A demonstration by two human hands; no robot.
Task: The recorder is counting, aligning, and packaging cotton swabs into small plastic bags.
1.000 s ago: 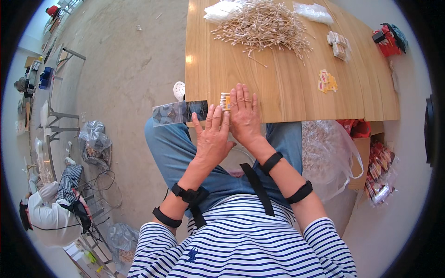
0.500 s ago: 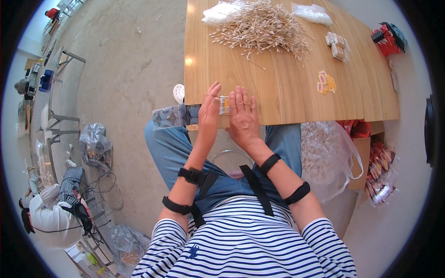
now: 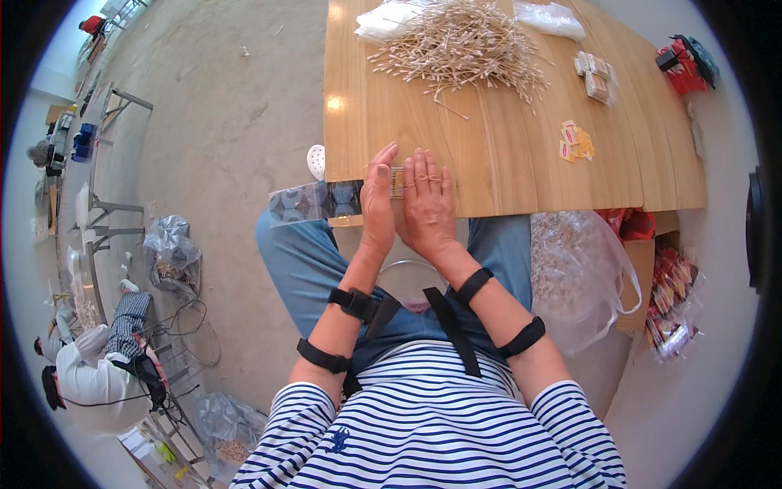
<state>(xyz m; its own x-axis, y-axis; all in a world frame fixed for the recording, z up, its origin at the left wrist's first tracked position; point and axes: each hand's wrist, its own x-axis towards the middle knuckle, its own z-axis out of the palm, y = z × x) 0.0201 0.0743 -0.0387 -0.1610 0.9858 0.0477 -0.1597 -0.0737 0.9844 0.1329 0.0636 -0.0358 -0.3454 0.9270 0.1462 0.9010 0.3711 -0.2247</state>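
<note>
Near the front edge of the wooden table (image 3: 505, 175), a small pack of cotton swabs (image 3: 397, 182) lies between my two hands, with an orange and white label partly showing. My left hand (image 3: 378, 191) stands on edge at the pack's left side, its fingers stretched out. Flat with straight fingers, my right hand (image 3: 428, 200) rests over the pack's right part and hides it. Beside my left hand, a clear plastic sheet (image 3: 314, 202) hangs over the table's left corner. Farther back is a big heap of loose cotton swabs (image 3: 464, 49).
Orange and white label cards (image 3: 575, 143) and bundled swab packs (image 3: 596, 77) lie to the right. Clear plastic bags (image 3: 550, 20) sit at the back. A plastic bag full of swabs (image 3: 570, 269) stands right of my legs. At the left, another person (image 3: 102, 379) sits.
My left hand has moved right, closer to my right hand, narrowing the visible part of the swab pack. More of the clear plastic sheet shows now.
</note>
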